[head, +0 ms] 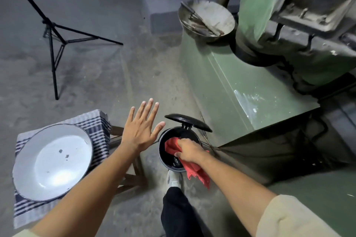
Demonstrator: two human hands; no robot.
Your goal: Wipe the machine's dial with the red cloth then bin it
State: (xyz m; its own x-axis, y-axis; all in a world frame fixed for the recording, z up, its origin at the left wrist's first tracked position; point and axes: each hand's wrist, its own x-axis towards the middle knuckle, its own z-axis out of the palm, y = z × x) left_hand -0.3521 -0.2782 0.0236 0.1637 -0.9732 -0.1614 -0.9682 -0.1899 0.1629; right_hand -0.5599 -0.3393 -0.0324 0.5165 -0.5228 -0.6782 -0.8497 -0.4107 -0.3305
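A small black pedal bin (162,152) stands on the floor with its lid (187,122) tipped up. My foot (174,178) rests at the bin's near side. My right hand (189,150) is over the bin's mouth, shut on the red cloth (194,169); one end of the cloth is inside the bin, the other hangs over the near rim. To the left of the bin my left hand (141,128) hovers flat with fingers spread, holding nothing. The green machine (240,86) rises on the right; I cannot pick out its dial.
A white enamel basin (53,159) sits on a striped cloth (96,123) over a wooden stool at the left. A black tripod (54,44) stands at the far left. A metal bowl of scrap (206,19) rests on the machine's base.
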